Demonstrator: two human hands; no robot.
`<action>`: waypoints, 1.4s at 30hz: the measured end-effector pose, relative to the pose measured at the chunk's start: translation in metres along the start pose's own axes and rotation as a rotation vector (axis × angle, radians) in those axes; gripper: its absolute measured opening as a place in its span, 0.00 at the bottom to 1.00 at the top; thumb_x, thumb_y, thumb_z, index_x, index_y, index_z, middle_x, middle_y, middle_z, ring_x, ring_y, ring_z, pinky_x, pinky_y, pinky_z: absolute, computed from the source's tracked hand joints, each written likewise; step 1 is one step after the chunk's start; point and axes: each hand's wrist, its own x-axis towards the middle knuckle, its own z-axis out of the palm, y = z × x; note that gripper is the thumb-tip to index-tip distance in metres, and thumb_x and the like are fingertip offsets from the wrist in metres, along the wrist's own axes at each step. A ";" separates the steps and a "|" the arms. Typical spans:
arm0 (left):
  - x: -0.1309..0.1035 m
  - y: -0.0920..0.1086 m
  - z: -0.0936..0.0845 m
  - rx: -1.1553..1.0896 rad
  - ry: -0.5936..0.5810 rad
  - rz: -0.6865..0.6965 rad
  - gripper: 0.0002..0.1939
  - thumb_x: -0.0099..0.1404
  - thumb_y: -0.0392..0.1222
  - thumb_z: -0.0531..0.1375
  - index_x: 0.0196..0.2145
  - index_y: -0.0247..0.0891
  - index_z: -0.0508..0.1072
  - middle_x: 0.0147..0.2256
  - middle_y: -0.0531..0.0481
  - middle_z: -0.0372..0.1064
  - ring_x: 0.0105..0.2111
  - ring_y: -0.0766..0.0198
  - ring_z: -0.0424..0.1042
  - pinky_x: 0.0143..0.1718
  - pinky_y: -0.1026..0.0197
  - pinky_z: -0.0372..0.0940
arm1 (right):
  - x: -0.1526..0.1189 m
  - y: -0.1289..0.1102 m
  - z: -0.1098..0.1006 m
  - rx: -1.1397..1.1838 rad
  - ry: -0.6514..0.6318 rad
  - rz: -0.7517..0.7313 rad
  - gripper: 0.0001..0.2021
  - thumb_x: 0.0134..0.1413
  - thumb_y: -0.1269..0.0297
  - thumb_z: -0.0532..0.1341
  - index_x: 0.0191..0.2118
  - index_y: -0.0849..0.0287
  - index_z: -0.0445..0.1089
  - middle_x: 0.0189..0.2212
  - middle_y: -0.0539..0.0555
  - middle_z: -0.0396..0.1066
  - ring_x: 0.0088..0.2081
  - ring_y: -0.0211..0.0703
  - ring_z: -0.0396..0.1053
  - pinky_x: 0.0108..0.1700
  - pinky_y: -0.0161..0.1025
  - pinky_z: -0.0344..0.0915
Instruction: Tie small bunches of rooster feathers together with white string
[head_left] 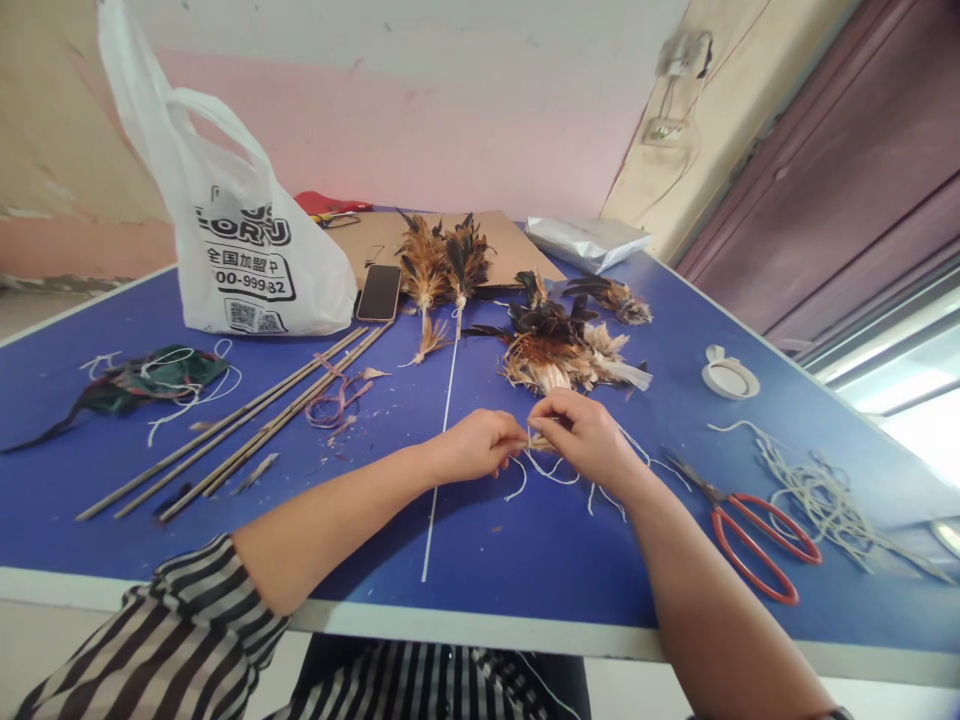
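My left hand (486,442) is closed in a pinch over the middle of the blue table, its fingertips at a thin white string (551,474). Close beside it, my right hand (583,432) pinches the same string, thumb against forefinger. A short tan piece, like a stick end or quills, shows between the hands; the fingers hide most of it. Loose string ends dangle onto the table. Just beyond my right hand lies a pile of brown and black feathers (551,335) with pale quills.
Red-handled scissors (757,540) and tangled cord (825,500) lie right, below a white tape roll (730,378). Thin sticks (277,425) and a dark green bundle (169,380) lie left. Behind are a plastic bag (255,230), a phone (379,293), feather bunches (424,265) and cardboard (517,240).
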 end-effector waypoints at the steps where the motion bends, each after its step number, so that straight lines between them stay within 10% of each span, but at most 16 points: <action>1: -0.001 0.002 -0.001 -0.048 -0.021 0.001 0.10 0.60 0.37 0.50 0.27 0.33 0.69 0.24 0.53 0.61 0.16 0.76 0.61 0.21 0.71 0.59 | 0.000 0.003 -0.002 0.100 -0.039 0.086 0.07 0.50 0.62 0.55 0.27 0.59 0.66 0.22 0.50 0.65 0.23 0.35 0.60 0.26 0.34 0.57; 6: -0.001 0.008 -0.005 -0.329 -0.014 -0.030 0.11 0.59 0.43 0.54 0.28 0.33 0.70 0.23 0.53 0.62 0.17 0.75 0.63 0.21 0.70 0.60 | 0.001 0.010 -0.002 0.481 -0.183 0.327 0.11 0.46 0.56 0.58 0.27 0.60 0.65 0.17 0.47 0.62 0.18 0.32 0.56 0.21 0.32 0.53; 15: 0.011 -0.007 -0.007 -0.713 0.313 -0.241 0.09 0.53 0.39 0.60 0.27 0.29 0.70 0.21 0.52 0.65 0.17 0.74 0.64 0.20 0.69 0.63 | 0.003 0.013 0.021 0.479 0.016 0.382 0.12 0.44 0.56 0.59 0.29 0.61 0.67 0.15 0.45 0.57 0.17 0.30 0.51 0.20 0.31 0.49; 25: 0.009 -0.011 0.001 -0.454 0.538 -0.146 0.10 0.54 0.41 0.59 0.31 0.32 0.71 0.20 0.54 0.65 0.17 0.73 0.63 0.20 0.69 0.62 | 0.004 0.002 0.047 0.626 0.129 0.414 0.13 0.45 0.55 0.58 0.26 0.61 0.63 0.15 0.45 0.57 0.18 0.31 0.52 0.21 0.32 0.51; 42: 0.008 -0.014 0.009 -0.314 0.636 -0.141 0.10 0.55 0.42 0.56 0.29 0.32 0.72 0.18 0.53 0.64 0.17 0.71 0.61 0.20 0.68 0.58 | 0.000 -0.004 0.050 0.101 0.209 0.095 0.06 0.49 0.70 0.54 0.25 0.60 0.66 0.22 0.50 0.65 0.24 0.36 0.60 0.29 0.33 0.58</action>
